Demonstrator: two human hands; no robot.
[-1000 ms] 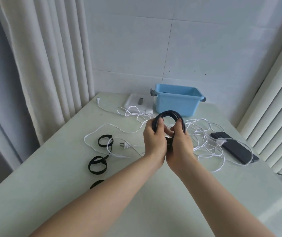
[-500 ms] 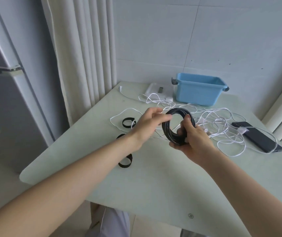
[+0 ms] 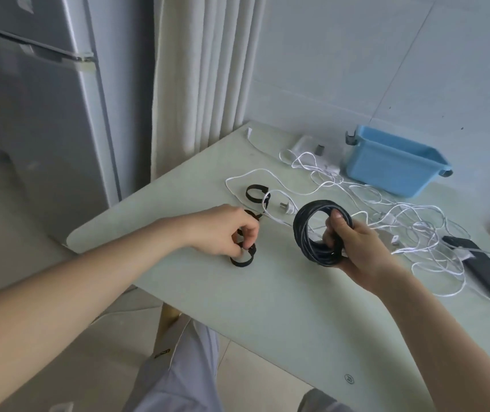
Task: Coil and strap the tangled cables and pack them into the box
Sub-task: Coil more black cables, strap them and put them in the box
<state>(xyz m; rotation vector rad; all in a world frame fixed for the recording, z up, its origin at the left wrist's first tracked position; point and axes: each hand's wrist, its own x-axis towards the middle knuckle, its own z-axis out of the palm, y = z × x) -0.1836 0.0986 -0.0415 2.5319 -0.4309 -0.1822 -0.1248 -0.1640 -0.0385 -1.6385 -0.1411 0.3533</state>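
Observation:
My right hand (image 3: 353, 248) grips a coiled black cable (image 3: 304, 233), holding the ring upright above the pale table (image 3: 267, 307). My left hand (image 3: 226, 230) is at the table's left side, its fingertips pinched on a looped black strap (image 3: 242, 258) that rests on the surface. A second black strap (image 3: 255, 193) lies further back, and another is partly hidden behind my left fingers. Tangled white cables (image 3: 416, 230) sprawl across the middle and right of the table. The blue box (image 3: 392, 163) stands at the back.
A black phone (image 3: 487, 270) lies at the right edge with a white cable plugged in. A white adapter (image 3: 312, 145) sits beside the box. A curtain (image 3: 202, 69) and a fridge (image 3: 35, 99) stand to the left. The table's near edge runs diagonally below my arms.
My left hand has let go of the black coil and moved left and down onto a strap on the table. My right hand alone keeps the coil. The view has swung left.

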